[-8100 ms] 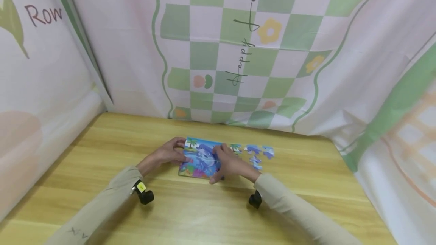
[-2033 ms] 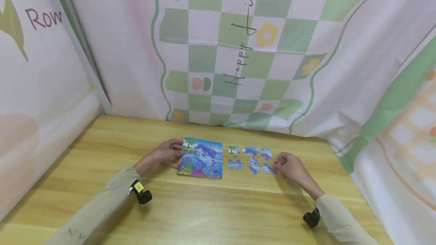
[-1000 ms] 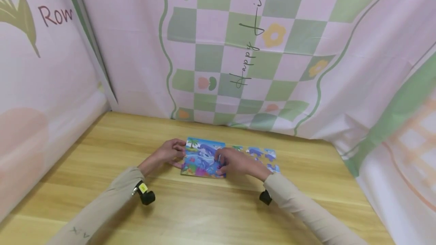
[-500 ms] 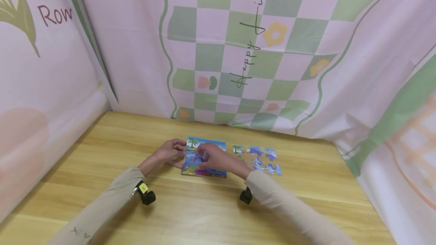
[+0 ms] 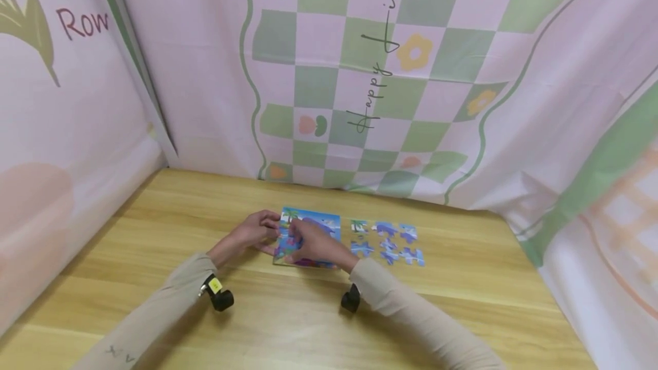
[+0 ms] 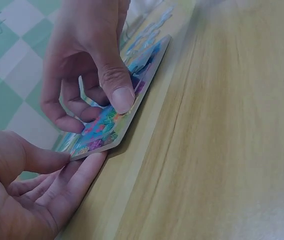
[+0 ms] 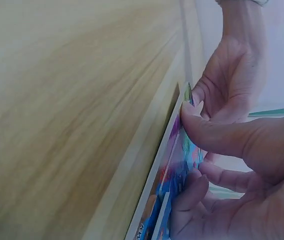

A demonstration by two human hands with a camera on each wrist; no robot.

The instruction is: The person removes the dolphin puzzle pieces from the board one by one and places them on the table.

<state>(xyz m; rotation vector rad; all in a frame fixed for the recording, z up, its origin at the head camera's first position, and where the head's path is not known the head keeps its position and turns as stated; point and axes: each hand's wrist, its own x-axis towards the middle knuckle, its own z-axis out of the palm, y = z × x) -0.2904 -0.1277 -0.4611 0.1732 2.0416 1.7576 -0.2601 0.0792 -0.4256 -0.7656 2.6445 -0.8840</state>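
A jigsaw puzzle board (image 5: 327, 222) with a bright dolphin and sea scene lies on the wooden table. My left hand (image 6: 27, 185) pinches its left edge, thumb on top and fingers underneath. Over the board's left part bends my right hand (image 5: 316, 244), covering much of the picture. Its thumb (image 6: 123, 100) lies at the near edge on the coral design, and its bent fingertips (image 6: 72, 125) meet the picture further back. I cannot tell whether a piece is pinched between them. Right of the board lie several loose puzzle pieces (image 5: 389, 250), including a palm-tree piece (image 5: 358, 226).
The wooden table (image 5: 288, 324) spreads out in front of the board. Behind it hangs a checkered green and white curtain (image 5: 313, 84), with more printed cloth at both sides. A small black camera (image 5: 222, 300) is strapped to the left wrist and another (image 5: 351, 298) to the right.
From the loose pieces at the right, my right hand has come across onto the board, then further left over it. More loose pieces lie out than 8.1 s ago. My left hand stays at the board's edge.
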